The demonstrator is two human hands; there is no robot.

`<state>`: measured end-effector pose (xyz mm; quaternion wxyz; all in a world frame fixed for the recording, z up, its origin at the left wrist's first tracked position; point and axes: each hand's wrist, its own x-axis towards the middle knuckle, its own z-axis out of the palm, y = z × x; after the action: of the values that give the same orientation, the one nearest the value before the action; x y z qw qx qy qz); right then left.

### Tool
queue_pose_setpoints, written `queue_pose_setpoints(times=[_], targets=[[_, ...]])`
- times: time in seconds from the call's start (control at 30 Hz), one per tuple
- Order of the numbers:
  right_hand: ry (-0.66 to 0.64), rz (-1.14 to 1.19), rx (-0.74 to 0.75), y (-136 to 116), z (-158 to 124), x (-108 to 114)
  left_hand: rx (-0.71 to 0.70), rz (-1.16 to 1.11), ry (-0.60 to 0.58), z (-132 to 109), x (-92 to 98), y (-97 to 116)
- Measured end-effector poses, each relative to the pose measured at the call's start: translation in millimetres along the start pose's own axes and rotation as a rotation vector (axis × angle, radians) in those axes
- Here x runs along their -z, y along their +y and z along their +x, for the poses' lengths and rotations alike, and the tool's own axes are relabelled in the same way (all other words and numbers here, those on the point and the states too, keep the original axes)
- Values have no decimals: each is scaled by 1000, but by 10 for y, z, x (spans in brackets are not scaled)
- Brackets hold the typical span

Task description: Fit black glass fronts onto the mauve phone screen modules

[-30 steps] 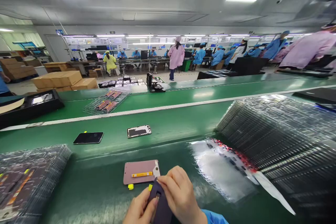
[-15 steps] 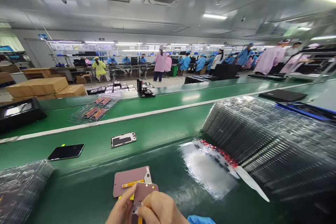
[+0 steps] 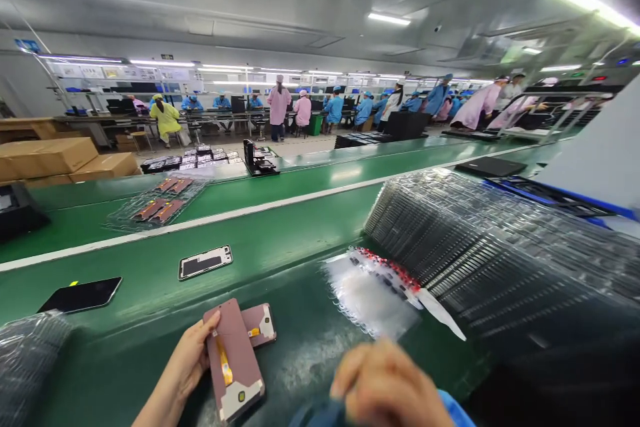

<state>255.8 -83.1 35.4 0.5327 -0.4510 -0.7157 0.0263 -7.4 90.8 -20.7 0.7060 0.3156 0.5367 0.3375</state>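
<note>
My left hand (image 3: 183, 365) grips a pinkish phone screen panel (image 3: 233, 361) by its left edge, back side up, showing an orange flex strip. Partly under it, a second pinkish panel (image 3: 261, 323) lies on the green bench. My right hand (image 3: 387, 390) is at the bottom edge, blurred, fingers curled, a blue sleeve behind it; it sits apart from the panel, below a clear film sheet with red tabs (image 3: 376, 280).
A long stack of clear plastic trays (image 3: 500, 247) fills the right. On the green conveyor (image 3: 280, 227) lie a white-rimmed panel (image 3: 205, 261), a dark panel (image 3: 81, 294) and a tray of panels (image 3: 155, 203). Cardboard boxes (image 3: 55, 157) sit far left. Workers stand at distant benches.
Both hands held the panel together before. Now only my left hand holds it, tilted up, and my right hand has pulled away to the right. The view has swung right.
</note>
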Motion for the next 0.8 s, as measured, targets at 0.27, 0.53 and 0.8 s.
queue_pose_setpoints(times=[0.27,0.53,0.8], targets=[[311,-255,-660,1583,67,707,-12,-54,-17,-249,-39,127],[369,-434,-818,1982,-171,671,-64,-165,-97,-417,-176,247],[-150,260,-750,1050,18,-441,-165,34,-295,-409,-491,53]])
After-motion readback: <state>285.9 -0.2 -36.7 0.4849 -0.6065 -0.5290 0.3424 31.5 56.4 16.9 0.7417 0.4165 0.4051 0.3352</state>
